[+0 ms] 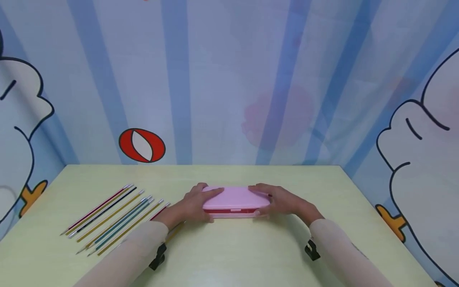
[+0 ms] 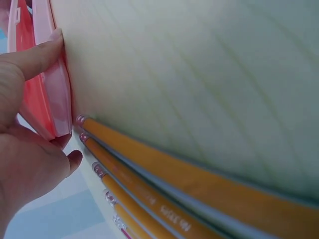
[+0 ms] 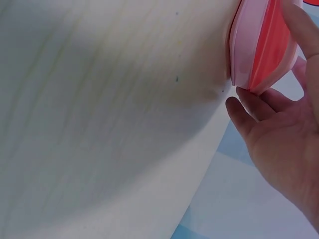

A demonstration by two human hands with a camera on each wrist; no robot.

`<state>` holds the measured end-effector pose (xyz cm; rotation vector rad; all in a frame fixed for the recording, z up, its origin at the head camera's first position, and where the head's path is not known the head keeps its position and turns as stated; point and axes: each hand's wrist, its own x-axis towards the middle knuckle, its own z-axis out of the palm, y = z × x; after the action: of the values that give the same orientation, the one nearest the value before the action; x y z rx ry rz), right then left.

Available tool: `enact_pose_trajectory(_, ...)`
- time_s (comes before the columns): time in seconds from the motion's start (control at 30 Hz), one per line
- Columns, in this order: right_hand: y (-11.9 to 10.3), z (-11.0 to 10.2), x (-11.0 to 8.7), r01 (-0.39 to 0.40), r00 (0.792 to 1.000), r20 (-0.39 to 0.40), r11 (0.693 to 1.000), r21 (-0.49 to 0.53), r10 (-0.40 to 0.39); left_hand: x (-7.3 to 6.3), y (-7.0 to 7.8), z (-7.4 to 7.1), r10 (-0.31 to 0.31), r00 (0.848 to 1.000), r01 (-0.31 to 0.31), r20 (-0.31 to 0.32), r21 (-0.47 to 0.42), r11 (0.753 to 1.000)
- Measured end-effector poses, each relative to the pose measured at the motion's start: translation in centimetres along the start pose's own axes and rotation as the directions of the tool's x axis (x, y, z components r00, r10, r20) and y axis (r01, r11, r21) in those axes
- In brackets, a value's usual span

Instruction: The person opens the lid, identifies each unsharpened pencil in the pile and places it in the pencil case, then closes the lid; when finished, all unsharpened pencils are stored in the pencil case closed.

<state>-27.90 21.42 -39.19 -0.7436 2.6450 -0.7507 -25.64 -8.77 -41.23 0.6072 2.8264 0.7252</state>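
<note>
Nearest the camera, the left sleeve (image 1: pixel 125 253) and the right sleeve (image 1: pixel 346 249) reach in from the near side of the pink case (image 1: pixel 234 201), a black clip (image 1: pixel 157 258) under the left wrist. That case sits flat on the table (image 1: pixel 236 255), with a red strip (image 1: pixel 222 211) showing beneath its lid (image 1: pixel 234 194). The left hand (image 1: pixel 196 204) grips the case's left end, thumb low on the near edge; the right hand (image 1: pixel 282 201) holds the right end, thumb in front and fingers behind. Left of the case, pencils (image 1: pixel 116 219) lie slanted in a loose row, the closest passing beneath the left sleeve. Chief risk, I judge: a leftward slip of that arm, or the clip snagging, could set those pencils rolling, some perhaps against the case. Uneven squeezing at its two ends could skew the lid, and the left thumb, lying across the red strip, might be nipped if the lid pressed down. Whether the front catch (image 1: pixel 235 209) is fastened I cannot tell; if loose, lifting by the lid alone could spring the case open.
</note>
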Motion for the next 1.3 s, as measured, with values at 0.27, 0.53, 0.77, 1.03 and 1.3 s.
enact_pose_trajectory(0.27,0.0,0.4,-0.2,-0.001,0.999,-0.038,0.999,0.043,0.002,-0.2,-0.5,0.0,-0.040,0.999,0.038,-0.024,-0.044,0.998)
enact_pose_trajectory(0.53,-0.2,0.4,-0.3,0.037,0.997,-0.072,0.997,0.070,-0.032,-0.7,-0.6,-0.9,-0.072,0.997,0.070,-0.036,-0.065,0.995)
enact_pose_trajectory(0.77,-0.1,0.3,-0.4,0.035,0.995,-0.099,0.997,0.069,-0.028,-0.6,-0.9,-1.2,-0.086,0.995,0.080,-0.050,-0.104,0.991)
enact_pose_trajectory(1.03,-0.1,0.4,-0.5,0.020,0.991,-0.137,0.996,0.092,-0.007,-0.5,-1.3,-1.0,-0.078,0.992,0.067,-0.095,-0.110,0.992)
enact_pose_trajectory(1.3,-0.4,0.3,0.2,-0.031,0.979,-0.200,0.998,0.046,0.040,-0.5,-1.5,-1.0,-0.104,0.985,0.088,-0.136,-0.119,0.989)
